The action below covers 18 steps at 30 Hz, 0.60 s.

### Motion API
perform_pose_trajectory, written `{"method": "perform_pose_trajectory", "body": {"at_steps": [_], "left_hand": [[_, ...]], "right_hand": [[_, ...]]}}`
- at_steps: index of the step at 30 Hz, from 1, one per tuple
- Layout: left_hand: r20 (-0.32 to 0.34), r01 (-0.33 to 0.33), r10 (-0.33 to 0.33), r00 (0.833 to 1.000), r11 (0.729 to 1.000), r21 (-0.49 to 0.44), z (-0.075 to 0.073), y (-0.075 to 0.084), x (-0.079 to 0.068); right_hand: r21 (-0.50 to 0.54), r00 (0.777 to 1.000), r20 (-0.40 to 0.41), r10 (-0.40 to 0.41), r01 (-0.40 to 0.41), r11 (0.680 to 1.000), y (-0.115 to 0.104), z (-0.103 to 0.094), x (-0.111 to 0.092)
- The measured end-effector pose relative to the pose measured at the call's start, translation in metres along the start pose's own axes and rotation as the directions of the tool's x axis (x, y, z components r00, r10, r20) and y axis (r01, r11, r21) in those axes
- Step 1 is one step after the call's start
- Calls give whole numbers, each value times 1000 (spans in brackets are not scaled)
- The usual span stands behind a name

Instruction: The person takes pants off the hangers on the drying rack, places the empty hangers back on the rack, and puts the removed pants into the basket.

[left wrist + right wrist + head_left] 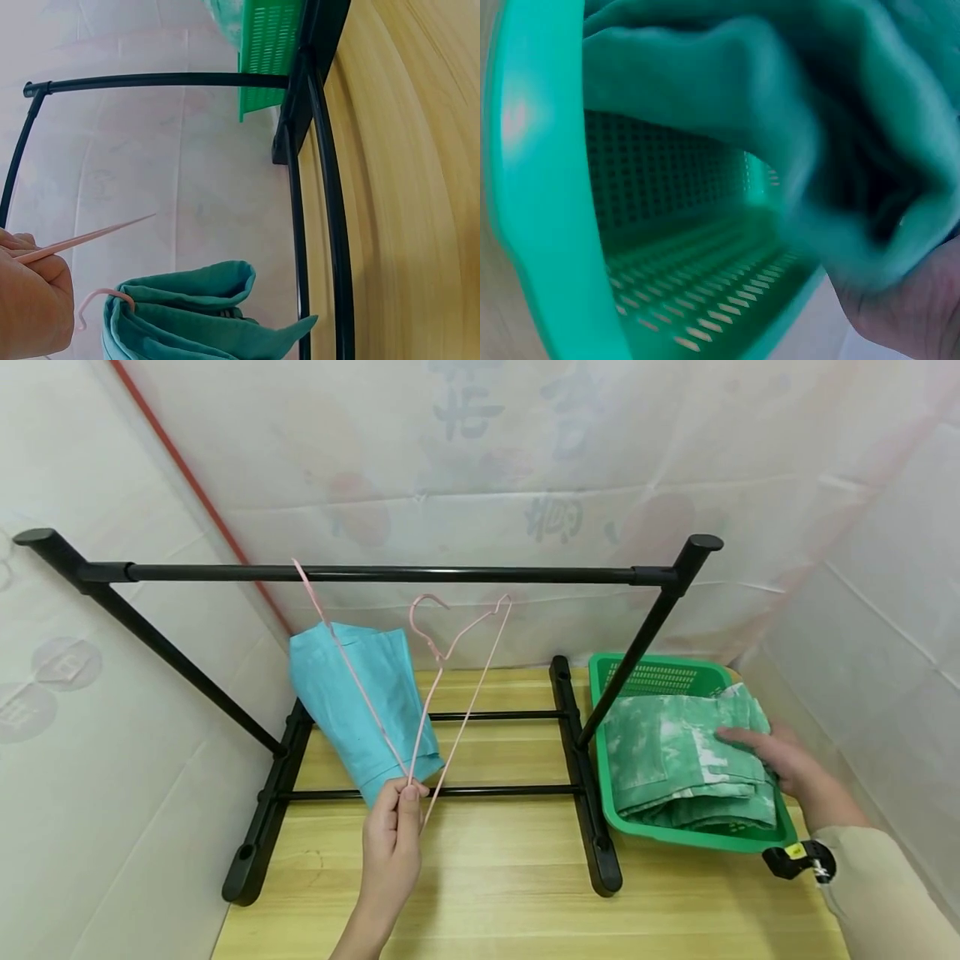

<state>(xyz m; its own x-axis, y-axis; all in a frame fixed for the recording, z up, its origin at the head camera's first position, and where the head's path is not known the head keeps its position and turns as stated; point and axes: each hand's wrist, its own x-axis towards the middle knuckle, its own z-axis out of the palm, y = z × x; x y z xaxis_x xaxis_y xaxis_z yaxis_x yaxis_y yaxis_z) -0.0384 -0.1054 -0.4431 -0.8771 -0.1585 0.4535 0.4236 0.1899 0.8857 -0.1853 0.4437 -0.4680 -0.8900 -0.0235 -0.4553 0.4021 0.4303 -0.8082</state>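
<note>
Over the front of the rack, my left hand (393, 827) pinches a thin pink clothes hanger (431, 693) between thumb and fingers. Behind it, a folded light-blue garment (352, 693) hangs under the rail; a pink hook (105, 292) shows at its top in the left wrist view. Another pink length crosses in front of the blue cloth, and I cannot tell which hanger it belongs to. My right hand (787, 768) grips the right edge of a folded green-and-white tie-dye garment (682, 747), thumb on top, other fingers hidden. That garment lies in a green plastic basket (618, 814).
A black clothes rack (465, 574) stands on the wooden table (510, 893), its right foot (588, 810) close beside the basket. Pale sheets (525, 460) enclose the back and both sides. A black device (798, 860) is at the right wrist.
</note>
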Motion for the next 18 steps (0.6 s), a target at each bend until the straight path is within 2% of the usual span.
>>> {"method": "perform_pose_trajectory", "body": {"at_steps": [3,8,18], "left_hand": [[4,-9,9,1000,1000,0,-1,0,0],[7,-5,5,1000,1000,-6,-1,1,0],[14,-15,15,1000,1000,-3,0,2,-1]], "right_hand": [[-152,998,-41,-37,30,988,2,-2,-1],[-339,992,-102,-77,38,940,4,-4,-1],[-534,965,-193,-177,48,844,9,-2,5]]}}
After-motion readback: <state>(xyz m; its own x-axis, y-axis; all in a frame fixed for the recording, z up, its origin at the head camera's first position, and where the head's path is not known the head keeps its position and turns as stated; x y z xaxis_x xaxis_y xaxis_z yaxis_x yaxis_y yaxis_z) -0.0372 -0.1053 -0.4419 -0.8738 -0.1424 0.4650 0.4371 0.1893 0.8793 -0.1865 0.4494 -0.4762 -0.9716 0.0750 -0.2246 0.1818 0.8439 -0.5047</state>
